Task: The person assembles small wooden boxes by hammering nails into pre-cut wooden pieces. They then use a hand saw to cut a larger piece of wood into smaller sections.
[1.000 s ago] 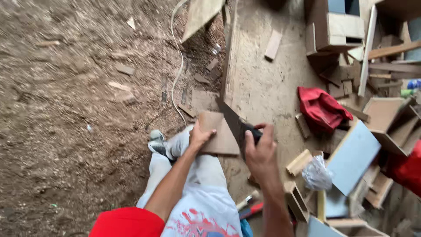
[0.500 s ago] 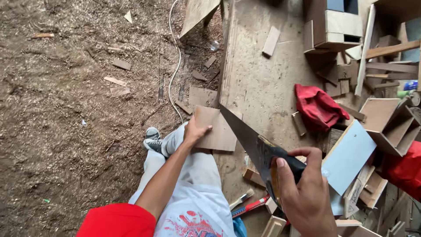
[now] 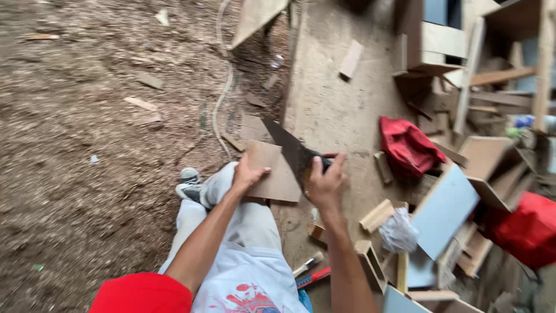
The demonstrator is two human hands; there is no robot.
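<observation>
Thin stiff plywood offcut (image 3: 274, 178), likely light and splinter-edged, braced over raised knee and best held flat near cut line; left hand (image 3: 248, 174) spread upon it, right hand (image 3: 325, 182) clenched round handsaw (image 3: 289, 148) grip; teeth and kerf blurred, handle hidden.

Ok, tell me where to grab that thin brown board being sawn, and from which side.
Grip the thin brown board at its left end, coming from the left, as the left hand does. The handsaw in the right hand crosses its right edge, so that side is taken by the blade.
</observation>
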